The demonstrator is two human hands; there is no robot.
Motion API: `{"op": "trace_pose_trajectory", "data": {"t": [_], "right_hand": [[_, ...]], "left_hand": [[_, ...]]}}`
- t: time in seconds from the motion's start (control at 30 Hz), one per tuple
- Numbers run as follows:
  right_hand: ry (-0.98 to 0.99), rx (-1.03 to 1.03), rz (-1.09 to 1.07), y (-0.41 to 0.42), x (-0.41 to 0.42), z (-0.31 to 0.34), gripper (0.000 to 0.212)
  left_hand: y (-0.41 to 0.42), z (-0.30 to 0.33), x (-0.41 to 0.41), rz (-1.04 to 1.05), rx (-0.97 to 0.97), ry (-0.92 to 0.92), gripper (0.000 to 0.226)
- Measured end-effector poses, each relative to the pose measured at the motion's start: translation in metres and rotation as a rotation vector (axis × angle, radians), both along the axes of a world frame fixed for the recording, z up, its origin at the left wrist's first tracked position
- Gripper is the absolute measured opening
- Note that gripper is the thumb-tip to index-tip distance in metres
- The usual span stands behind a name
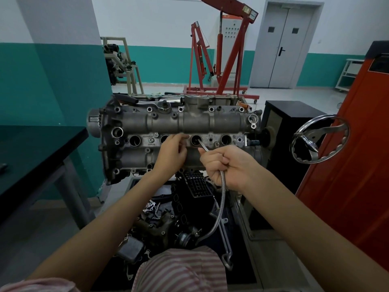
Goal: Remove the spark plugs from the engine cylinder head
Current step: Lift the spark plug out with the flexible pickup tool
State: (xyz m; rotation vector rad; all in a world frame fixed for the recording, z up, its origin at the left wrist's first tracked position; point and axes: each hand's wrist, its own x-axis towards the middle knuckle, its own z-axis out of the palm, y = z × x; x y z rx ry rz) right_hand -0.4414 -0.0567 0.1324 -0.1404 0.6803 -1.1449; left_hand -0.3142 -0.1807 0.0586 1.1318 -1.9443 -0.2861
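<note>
— Both hands are over the grey cast-metal cylinder head (176, 125). How do they lie?

— Right hand (226, 165) is a closed fist around a flexible, ribbed silver pick-up tool (222, 199); its thin straight tip slants into the third round spark plug well (196, 140) from the left. Left hand (172, 150) rests on the casting just beside that well, fingers loosely bent, covering part of the second well (164, 139). I cannot tell whether it grips anything.

— Any plug visible?

— No, the wells are too dark to tell.

— Room around?

— A dark-topped table (42, 148) stands close on the left, an orange cabinet (357, 154) close on the right, with a chrome handwheel (320, 140) between it and the head's right end. Beyond, open pale floor reaches the red engine hoist (229, 60). A chrome ratchet (153, 102) lies on the head's far edge.
</note>
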Motion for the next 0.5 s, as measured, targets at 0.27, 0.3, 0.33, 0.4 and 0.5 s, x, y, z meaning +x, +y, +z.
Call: {"op": "trace_pose_trajectory", "data": {"t": [0.27,0.3,0.33,0.4,0.5], "right_hand": [[-0.076,-0.017,0.014,0.016,-0.004,0.012,0.029],[-0.078,-0.019,0.012,0.018,-0.004,0.013,0.029],[-0.084,-0.021,0.017,0.020,-0.005,0.014,0.028],[-0.081,-0.024,0.034,0.024,-0.006,0.015,0.026],[-0.071,-0.025,0.039,0.028,-0.008,0.016,0.025]], "left_hand": [[0.001,0.005,0.004,-0.058,0.034,0.007,0.027],[0.000,0.004,0.004,-0.054,0.042,0.015,0.027],[-0.001,0.004,0.004,-0.049,0.050,0.025,0.027],[-0.003,0.005,0.003,-0.048,0.054,0.025,0.026],[-0.006,0.008,-0.006,-0.059,0.034,-0.036,0.029]]}}
